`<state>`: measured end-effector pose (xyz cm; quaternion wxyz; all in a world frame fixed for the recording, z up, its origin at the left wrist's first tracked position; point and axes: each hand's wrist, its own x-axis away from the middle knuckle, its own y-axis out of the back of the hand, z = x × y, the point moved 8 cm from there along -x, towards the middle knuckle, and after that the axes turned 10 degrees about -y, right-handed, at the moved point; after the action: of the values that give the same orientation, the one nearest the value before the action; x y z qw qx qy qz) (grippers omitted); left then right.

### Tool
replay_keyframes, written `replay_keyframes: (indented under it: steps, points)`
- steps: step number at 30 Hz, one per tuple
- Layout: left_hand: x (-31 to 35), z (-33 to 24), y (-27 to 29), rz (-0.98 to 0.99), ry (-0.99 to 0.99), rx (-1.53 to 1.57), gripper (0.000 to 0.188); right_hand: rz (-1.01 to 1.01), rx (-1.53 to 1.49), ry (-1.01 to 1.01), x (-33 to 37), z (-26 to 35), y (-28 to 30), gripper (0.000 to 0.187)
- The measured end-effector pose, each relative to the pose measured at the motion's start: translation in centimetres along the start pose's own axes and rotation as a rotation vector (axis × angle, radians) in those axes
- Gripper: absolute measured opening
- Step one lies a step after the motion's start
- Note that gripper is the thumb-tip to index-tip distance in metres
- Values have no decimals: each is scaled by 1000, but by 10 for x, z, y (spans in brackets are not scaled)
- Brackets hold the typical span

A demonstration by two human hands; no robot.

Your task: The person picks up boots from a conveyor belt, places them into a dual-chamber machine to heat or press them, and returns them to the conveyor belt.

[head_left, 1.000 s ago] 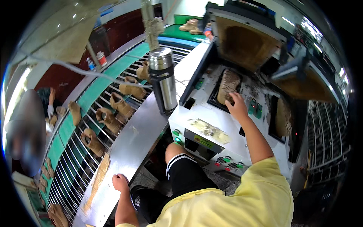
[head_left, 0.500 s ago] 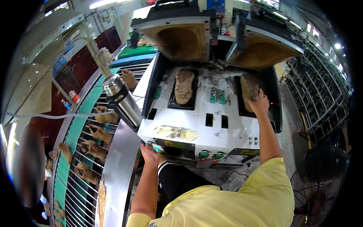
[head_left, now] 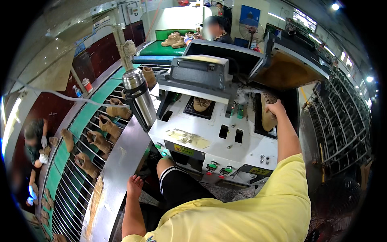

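My right hand is closed on the laced upper part of a tan shoe, which sits in the black recess at the right of a white two-station machine. Above that recess the right lid stands raised, its brown inner side showing. At the left station the lid is lowered partway over another tan shoe, hiding most of it. My left hand is held off the machine, beside the metal table edge, with fingers loosely apart and nothing in them.
A roller rack carrying several tan shoes runs along the left, with a steel flask near the machine. Coworkers are at the far left and behind the machine. Metal racks and a fan stand right.
The left lid has swung down over its shoe. My left hand has moved from the machine's front buttons down and left. The right shoe now shows more of its tan side, under my right hand.
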<state>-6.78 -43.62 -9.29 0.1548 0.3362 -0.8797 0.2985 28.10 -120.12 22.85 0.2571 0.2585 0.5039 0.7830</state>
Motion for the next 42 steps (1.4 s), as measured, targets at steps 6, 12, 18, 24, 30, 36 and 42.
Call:
replay_keyframes:
  steps: [6, 12, 18, 24, 30, 36, 42]
  points:
    - [28, 29, 72, -111, -10, -8, 31, -268, -135, 28, 81, -16, 22, 100]
    - [63, 65, 113, -172, 74, -20, 31, -635, -617, 317, 177, -99, -34, 101]
    - [79, 73, 34, 122, -161, -718, 25, -210, -1067, 395, 189, -149, -92, 43]
    - [176, 47, -155, 819, -326, -732, 48, 155, -742, 605, 305, -71, -107, 49]
    - [197, -37, -181, 955, -422, 18, 91, 1228, -922, 932, 483, 67, -171, 57]
    - [231, -135, -55, 599, -608, 376, 87, 1471, -134, 1300, 647, 134, -215, 54]
    - [228, -115, 85, 10, -672, 644, 77, 1785, 40, 1335, 707, 146, -285, 55]
